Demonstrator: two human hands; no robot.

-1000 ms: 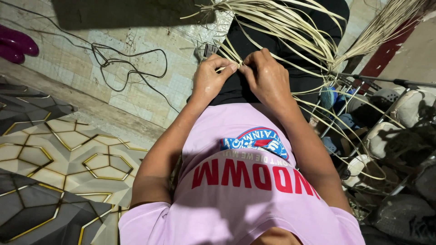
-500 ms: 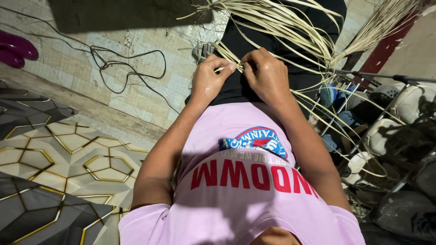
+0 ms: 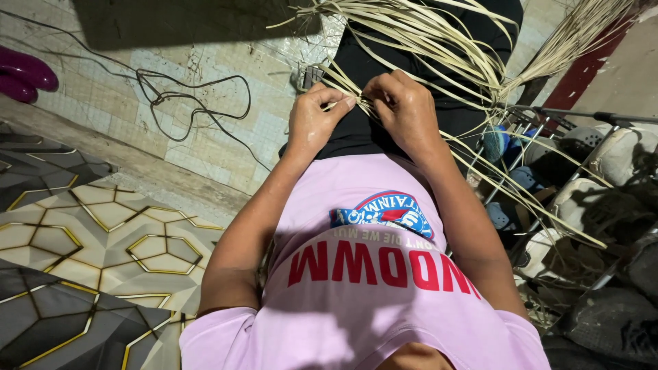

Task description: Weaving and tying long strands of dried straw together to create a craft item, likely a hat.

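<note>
Dry, matt, pale straw-coloured fibre strips (image 3: pixel 425 34) at top centre, soft pink cotton shirt (image 3: pixel 363 274), glossy patterned vinyl mat (image 3: pixel 89 226) at lower left, dull worn floor tiles (image 3: pixel 205 147), shiny purple rubber boot (image 3: pixel 27 72), thin metal rack (image 3: pixel 548 123) at right

Harsh light from above, bright sheen on the pale straw strips (image 3: pixel 425 34) and pink shirt (image 3: pixel 356 274), hard dark shadow across the upper floor, murky right side, sharp focus, slight wide-angle stretch at edges
</note>
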